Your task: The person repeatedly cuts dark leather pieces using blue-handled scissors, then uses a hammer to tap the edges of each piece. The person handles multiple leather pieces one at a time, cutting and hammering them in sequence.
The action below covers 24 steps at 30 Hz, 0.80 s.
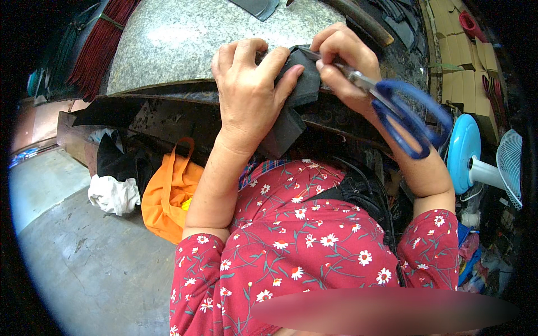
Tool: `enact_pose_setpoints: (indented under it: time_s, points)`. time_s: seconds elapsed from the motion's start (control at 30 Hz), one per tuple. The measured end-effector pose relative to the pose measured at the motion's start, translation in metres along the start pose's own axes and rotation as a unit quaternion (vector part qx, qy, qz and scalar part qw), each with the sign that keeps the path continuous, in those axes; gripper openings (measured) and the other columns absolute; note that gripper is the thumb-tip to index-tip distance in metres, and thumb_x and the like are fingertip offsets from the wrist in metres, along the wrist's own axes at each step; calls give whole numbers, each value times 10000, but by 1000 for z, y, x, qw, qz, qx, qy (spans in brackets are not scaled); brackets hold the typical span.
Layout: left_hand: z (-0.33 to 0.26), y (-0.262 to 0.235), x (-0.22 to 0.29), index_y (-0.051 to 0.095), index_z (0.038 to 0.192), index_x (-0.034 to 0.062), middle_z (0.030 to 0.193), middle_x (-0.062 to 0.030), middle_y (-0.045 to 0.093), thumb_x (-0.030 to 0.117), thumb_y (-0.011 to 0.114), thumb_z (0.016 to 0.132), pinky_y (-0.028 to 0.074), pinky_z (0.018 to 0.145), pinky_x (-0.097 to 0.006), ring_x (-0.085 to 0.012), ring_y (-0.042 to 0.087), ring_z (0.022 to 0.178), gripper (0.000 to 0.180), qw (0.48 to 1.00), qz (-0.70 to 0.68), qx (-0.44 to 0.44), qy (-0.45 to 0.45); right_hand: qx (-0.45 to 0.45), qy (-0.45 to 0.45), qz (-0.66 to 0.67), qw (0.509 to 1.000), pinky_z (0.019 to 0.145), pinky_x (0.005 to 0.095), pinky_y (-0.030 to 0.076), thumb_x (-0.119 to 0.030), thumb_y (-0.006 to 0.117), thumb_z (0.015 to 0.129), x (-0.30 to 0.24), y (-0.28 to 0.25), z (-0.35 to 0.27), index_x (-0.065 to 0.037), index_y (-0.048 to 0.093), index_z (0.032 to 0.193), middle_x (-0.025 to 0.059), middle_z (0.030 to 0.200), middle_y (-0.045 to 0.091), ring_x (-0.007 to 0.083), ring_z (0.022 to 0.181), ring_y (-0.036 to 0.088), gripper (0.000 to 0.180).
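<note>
My left hand [246,89] is closed on a folded dark grey piece of sheet material [307,84], its thumb lying on top near the fold. The piece hangs past the near edge of the stone slab, and its lower part drops toward my lap. My right hand [348,64] grips a pair of scissors [385,92] round the blades, in front of the pivot. The blue handle loops stick out toward the lower right, with no fingers through them. At the upper edge of the dark piece, the blade tips lie between both hands, partly covered by the right fingers.
The speckled stone slab [168,56] carries more dark pieces [255,7] at its far side. A wooden handle [367,23] lies at the upper right. Dark red cords [103,47] hang at left. Below are an orange bag [159,196] and white cloth [114,194]; a blue fan [462,151] stands right.
</note>
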<state>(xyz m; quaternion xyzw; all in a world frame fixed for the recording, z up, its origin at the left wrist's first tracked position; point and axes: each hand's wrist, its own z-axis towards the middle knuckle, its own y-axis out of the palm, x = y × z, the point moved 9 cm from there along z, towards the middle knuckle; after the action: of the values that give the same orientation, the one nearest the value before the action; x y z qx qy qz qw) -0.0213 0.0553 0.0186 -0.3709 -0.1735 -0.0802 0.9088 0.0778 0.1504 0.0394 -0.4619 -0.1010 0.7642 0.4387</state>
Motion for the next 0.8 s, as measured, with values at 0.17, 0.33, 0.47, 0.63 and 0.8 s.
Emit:
enact_pose_setpoints:
  time_s: [0.17,0.33,0.47,0.63,0.8]
  points:
    - [0,0,-1,691,958,146,1001,-65,570,296,777,760,393,882,-447,-291,514,973,263,1000,-3,2,-1,20,89,68,994,761,256,436,42,579,819,21,-4,-6,-59,495,924,95,1017,584,143,827,509,168]
    - [0,1,-1,692,961,146,1002,-66,574,294,778,756,391,885,-447,-292,516,974,267,1000,-4,0,-1,-2,20,42,999,742,263,438,59,568,789,6,0,0,-49,494,878,98,995,581,150,817,511,158]
    - [-1,1,-1,691,962,147,1002,-67,575,292,780,752,391,887,-445,-291,517,976,270,1000,-1,-1,-2,-50,28,-26,998,728,279,448,79,569,751,2,10,2,-34,493,831,113,941,577,183,803,533,158]
    - [0,1,-2,690,961,145,998,-64,576,292,784,746,391,889,-449,-291,519,978,276,1000,1,4,0,-3,14,27,1000,740,275,448,59,569,794,3,3,1,-41,504,874,105,983,588,166,817,534,144]
    - [-1,1,-2,689,961,138,999,-64,577,294,787,742,391,894,-451,-293,520,984,286,1000,3,8,3,19,25,68,997,764,265,446,37,561,815,13,-2,-1,-47,502,892,107,1019,590,161,843,525,128]
